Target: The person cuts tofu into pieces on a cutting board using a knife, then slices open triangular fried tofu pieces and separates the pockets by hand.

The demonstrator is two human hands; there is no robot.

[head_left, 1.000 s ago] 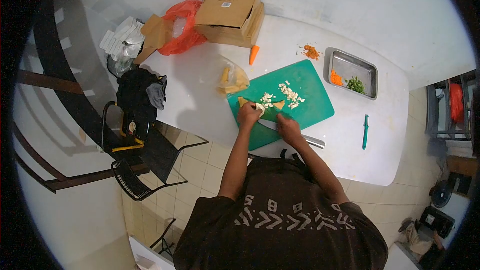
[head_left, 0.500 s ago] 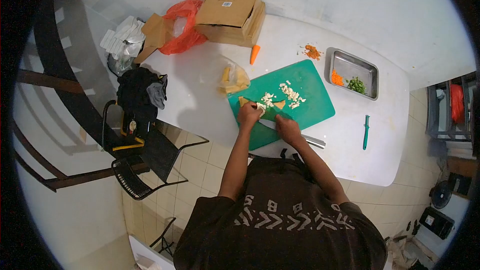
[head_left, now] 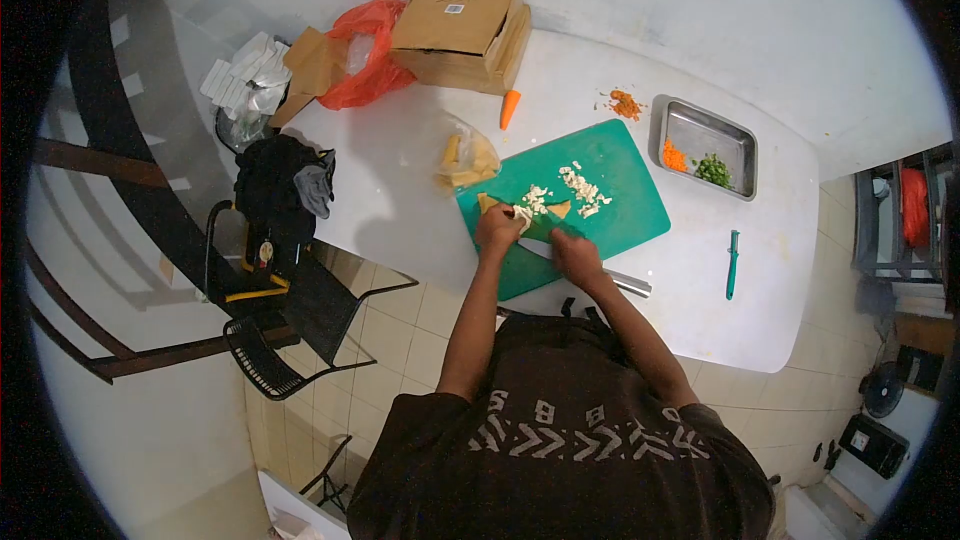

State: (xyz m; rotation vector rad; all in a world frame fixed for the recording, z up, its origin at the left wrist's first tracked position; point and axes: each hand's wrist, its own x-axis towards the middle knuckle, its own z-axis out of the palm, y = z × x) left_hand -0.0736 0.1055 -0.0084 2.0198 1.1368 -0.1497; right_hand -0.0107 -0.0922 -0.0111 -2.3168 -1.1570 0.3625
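On the green cutting board [head_left: 625,180], my left hand [head_left: 498,227] is closed on a pale, yellow-edged piece of food [head_left: 521,215] that looks like tofu. My right hand [head_left: 577,258] is closed around a knife [head_left: 537,248], its blade pointing left towards my left hand. Past my right wrist a silver bar [head_left: 628,284] shows; I cannot tell whether it belongs to the knife. Small white diced pieces [head_left: 583,188] lie in two clusters above my hands. A yellow-brown scrap [head_left: 559,209] rests just above the right hand.
A plastic bag of yellow blocks [head_left: 467,160] touches the board's left edge. Behind are a carrot piece [head_left: 509,109], cardboard box [head_left: 455,25] and red bag [head_left: 370,65]. To the right are orange peelings [head_left: 626,104], a metal tray [head_left: 708,118] with diced vegetables, and a green-handled peeler [head_left: 733,265].
Both hands stay at nearly the same spot on the board. The right hand shifts very slightly; the diced pieces and other things have not moved.
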